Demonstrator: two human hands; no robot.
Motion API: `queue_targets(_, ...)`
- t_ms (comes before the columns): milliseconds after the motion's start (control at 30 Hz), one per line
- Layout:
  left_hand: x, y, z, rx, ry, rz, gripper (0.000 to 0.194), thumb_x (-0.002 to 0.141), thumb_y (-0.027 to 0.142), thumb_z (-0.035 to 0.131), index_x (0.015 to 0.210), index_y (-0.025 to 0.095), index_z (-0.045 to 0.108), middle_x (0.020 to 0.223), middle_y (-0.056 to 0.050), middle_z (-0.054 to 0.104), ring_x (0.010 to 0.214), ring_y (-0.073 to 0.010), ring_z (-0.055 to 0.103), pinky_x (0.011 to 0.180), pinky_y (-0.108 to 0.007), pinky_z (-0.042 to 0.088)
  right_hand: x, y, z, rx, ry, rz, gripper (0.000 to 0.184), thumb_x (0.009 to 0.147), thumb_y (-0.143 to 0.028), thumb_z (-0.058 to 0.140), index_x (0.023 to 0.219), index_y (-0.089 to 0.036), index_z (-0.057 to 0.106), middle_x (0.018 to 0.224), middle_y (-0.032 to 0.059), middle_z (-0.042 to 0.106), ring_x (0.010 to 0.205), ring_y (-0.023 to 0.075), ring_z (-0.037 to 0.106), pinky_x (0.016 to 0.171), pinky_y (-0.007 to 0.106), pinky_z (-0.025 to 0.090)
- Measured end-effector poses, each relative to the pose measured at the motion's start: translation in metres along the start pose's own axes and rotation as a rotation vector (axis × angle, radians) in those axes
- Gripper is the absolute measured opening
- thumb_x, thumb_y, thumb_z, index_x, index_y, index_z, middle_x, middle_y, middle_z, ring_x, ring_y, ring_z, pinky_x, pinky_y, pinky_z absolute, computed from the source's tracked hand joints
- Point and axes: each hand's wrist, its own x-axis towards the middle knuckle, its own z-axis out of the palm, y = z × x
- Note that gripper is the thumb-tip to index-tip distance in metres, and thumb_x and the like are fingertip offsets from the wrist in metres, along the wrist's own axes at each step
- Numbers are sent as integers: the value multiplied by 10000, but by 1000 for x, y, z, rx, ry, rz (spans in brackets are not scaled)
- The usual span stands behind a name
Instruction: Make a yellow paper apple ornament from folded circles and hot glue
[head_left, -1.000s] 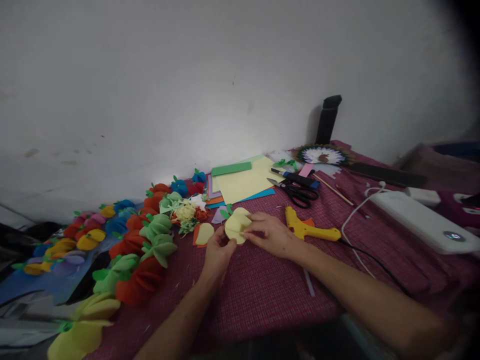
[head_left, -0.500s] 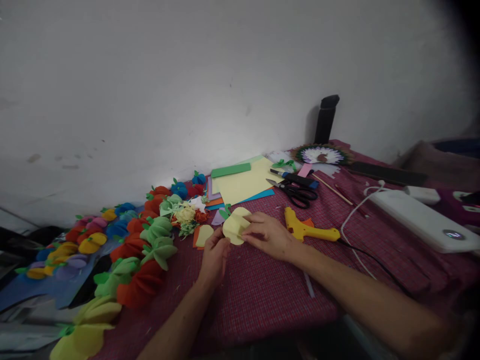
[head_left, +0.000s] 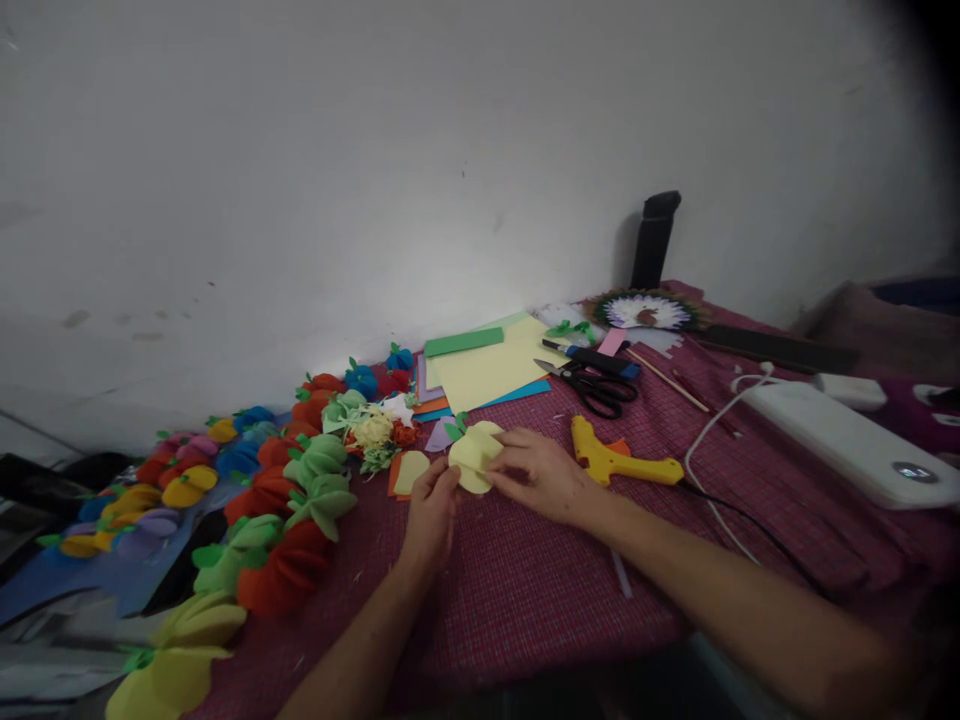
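Between my hands is a pale yellow paper pumpkin [head_left: 472, 460] with folded round leaves and a small green paper stem [head_left: 456, 427] on top. My left hand [head_left: 433, 500] pinches its lower left edge. The fingers of my right hand [head_left: 536, 470] are closed on its right side. Beside my left hand lies a cut pale yellow paper shape [head_left: 412, 472] on a piece of orange paper [head_left: 394, 482]. A yellow glue gun [head_left: 619, 462] rests on the cloth just right of my right hand.
Finished colourful paper pumpkins [head_left: 289, 530] crowd the left side. Behind my hands are stacked paper sheets [head_left: 487, 370], black scissors [head_left: 592, 388] and a utility knife [head_left: 600, 362]. A white power bank [head_left: 855, 440] with a cable lies right, on the red checked cloth [head_left: 525, 600].
The yellow pumpkin has turned slightly in my fingers, and its folds show at a different angle. Both hands keep hold of it. The whole view has shifted very little.
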Motion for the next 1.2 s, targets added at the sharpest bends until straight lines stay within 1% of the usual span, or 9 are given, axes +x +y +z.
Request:
queue_targets(100,-2,-3,1,174,0,65,162,700,304,567,702,146,604,630,12,571,572,-103,477,563,-202,372,-3,-2,5,-80,21,34,119,787,-210,524,698,-169,590,812,60,586,783,153,532,693,268,433)
queue_targets(167,-4,-5,3,282,-24,108,156,713,297,554,666,153,592,600,27,546,565,-103,458,559,-201,366,-5,-4,8,-143,25,66,79,778,-203,524,758,-166,591,918,81,598,840,171,541,736,289,444)
queue_targets(267,-9,-5,6,419,-44,178,135,723,272,543,682,158,603,593,34,532,567,-105,443,548,-200,353,-6,-6,12,-201,27,74,107,792,-199,508,844,-163,593,1050,91,588,921,189,542,799,311,446)
queue_targets(367,-11,-5,6,504,-45,217,128,739,253,527,704,161,608,614,31,536,575,-106,438,542,-197,340,-5,-7,14,-215,34,60,131,820,-217,479,834,-160,596,1038,90,602,921,183,555,809,308,456)
queue_targets(500,-12,-3,4,482,-48,218,175,759,266,509,626,164,556,582,39,482,562,-103,416,534,-192,331,-5,-7,13,-222,32,40,161,841,-223,454,796,-158,594,933,87,629,855,171,578,771,293,475)
queue_targets(667,-12,0,4,396,-24,166,191,777,310,497,715,153,586,628,26,514,605,-112,442,567,-197,357,-5,-7,11,-209,41,16,177,854,-218,437,793,-158,592,902,86,629,885,169,574,785,292,471)
queue_targets(900,-9,0,4,273,-10,93,276,780,383,487,742,126,583,642,12,532,627,-118,453,593,-212,379,-5,-7,9,-166,56,-36,184,858,-224,440,811,-161,608,907,82,629,860,163,576,769,284,477)
queue_targets(1000,-9,-1,2,295,-12,110,270,793,379,469,703,137,550,626,26,497,613,-108,433,590,-209,371,-5,-5,10,-173,67,-49,185,856,-221,444,826,-161,616,948,86,630,877,168,575,783,288,476)
queue_targets(1200,-12,3,1,439,0,175,280,814,350,445,612,156,448,584,46,401,566,-87,366,524,-189,316,-8,-2,14,-185,80,-49,193,853,-222,447,839,-162,629,981,91,633,871,173,580,769,298,484)
